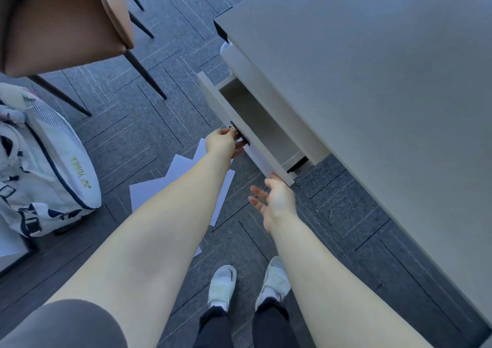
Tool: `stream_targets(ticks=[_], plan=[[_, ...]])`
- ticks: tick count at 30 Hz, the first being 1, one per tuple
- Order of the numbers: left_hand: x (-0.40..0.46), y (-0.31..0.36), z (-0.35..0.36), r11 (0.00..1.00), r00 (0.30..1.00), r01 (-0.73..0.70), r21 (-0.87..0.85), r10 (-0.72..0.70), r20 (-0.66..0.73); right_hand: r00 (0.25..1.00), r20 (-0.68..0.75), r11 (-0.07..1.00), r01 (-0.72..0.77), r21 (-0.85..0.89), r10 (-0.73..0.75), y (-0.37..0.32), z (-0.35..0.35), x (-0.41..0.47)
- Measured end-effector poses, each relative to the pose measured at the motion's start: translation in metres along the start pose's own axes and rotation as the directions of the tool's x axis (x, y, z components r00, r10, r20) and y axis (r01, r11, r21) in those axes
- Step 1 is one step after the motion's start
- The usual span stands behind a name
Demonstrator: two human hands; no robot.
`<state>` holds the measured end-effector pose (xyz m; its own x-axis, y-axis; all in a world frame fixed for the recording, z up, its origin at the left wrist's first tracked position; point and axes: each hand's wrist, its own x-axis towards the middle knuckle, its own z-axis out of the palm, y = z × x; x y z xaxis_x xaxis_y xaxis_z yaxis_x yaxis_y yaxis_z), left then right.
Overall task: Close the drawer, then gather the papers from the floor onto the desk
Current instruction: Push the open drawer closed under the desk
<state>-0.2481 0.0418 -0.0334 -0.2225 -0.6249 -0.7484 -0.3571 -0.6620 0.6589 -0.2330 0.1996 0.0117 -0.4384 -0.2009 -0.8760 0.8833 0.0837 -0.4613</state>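
A grey drawer point(255, 124) stands pulled out from under the grey desk point(372, 68); its inside looks bare. My left hand point(222, 142) is closed around the round metal knob point(235, 130) on the drawer front. My right hand point(277, 201) has its fingers spread, with the thumb side touching the drawer front's near corner. White papers point(149, 190) lie scattered on the dark carpet below the drawer, partly hidden by my left forearm.
A brown chair point(61, 28) with black legs stands at the upper left. A white sports bag point(45, 166) sits on the floor at the left. My two white shoes point(247, 283) stand on the carpet near the bottom centre.
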Motion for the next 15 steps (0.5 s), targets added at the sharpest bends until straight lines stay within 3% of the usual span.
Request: stream_targets(ticks=[9,15], plan=[[0.012,0.006,0.049,0.999,0.995,-0.029,-0.041,0.033,0.090,0.994,-0.057,0.995,0.094,-0.019,-0.095,-0.038,-0.017,0.025],[0.020,0.009,0.067,0.998,0.998,-0.018,-0.052,0.021,0.059,0.986,-0.087,0.989,0.141,-0.044,-0.145,-0.047,-0.019,0.034]])
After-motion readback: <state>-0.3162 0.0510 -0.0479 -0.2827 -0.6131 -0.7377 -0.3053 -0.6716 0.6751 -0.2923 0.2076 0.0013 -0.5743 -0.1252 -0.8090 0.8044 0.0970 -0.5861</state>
